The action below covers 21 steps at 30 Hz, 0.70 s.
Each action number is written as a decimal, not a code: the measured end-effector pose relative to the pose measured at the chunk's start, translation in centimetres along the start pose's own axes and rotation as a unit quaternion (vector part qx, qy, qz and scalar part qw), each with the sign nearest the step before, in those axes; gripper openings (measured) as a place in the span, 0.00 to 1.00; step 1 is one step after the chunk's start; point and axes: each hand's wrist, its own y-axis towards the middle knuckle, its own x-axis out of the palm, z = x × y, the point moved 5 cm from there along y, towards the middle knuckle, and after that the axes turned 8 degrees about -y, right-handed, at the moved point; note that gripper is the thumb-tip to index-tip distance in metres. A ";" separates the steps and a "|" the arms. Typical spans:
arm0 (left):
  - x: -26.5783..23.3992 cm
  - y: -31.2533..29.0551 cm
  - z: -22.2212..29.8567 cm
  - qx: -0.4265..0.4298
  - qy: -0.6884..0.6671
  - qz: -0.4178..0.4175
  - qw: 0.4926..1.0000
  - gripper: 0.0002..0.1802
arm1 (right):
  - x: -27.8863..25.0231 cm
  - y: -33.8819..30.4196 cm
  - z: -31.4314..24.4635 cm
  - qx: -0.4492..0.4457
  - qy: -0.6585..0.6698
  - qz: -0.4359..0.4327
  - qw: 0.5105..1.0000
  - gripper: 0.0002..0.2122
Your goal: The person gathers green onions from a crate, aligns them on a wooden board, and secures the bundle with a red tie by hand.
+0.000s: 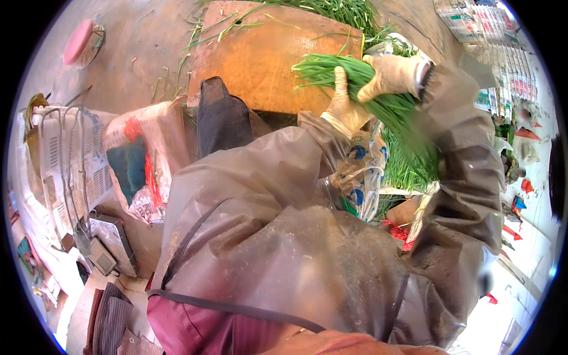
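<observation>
A loose bunch of long green leaves like garlic chives (331, 70) lies across my two gloved hands, with its ends at the left over the orange-brown board (254, 65). My left hand (344, 109), in a pale glove, is closed around the near side, its thumb up along the leaves. Over the bunch from the right, my right hand (395, 77) grips it with thumb and fingers; some fingers are hidden. The trailing leaves hang down toward my right sleeve, above more upright green leaves (408, 163) packed in a container beside me.
More cut greens (343, 10) lie beyond the board. A dark mesh-covered piece (222, 118) stands at its near left corner. Leftward are a printed sack (139, 154), a white crate (89, 148) and a pink round stool (80, 42). Stacked white crates (497, 53) stand far right.
</observation>
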 end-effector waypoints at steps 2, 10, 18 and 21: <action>-2.0 -0.9 2.5 0.025 0.003 0.020 0.999 0.48 | -0.1 0.5 -2.4 0.021 -0.138 0.032 0.990 0.30; -2.1 -6.5 5.8 0.010 0.216 0.182 0.959 0.15 | 10.0 -5.6 -6.3 -0.038 0.003 0.299 0.953 0.25; 4.2 -13.4 7.4 -0.085 0.503 0.092 0.855 0.27 | 9.5 1.1 -6.2 -0.319 0.754 0.201 0.538 0.16; 3.7 -15.8 6.1 -0.179 0.478 0.066 0.858 0.44 | 7.1 7.6 -2.0 -0.224 0.675 0.428 0.558 0.17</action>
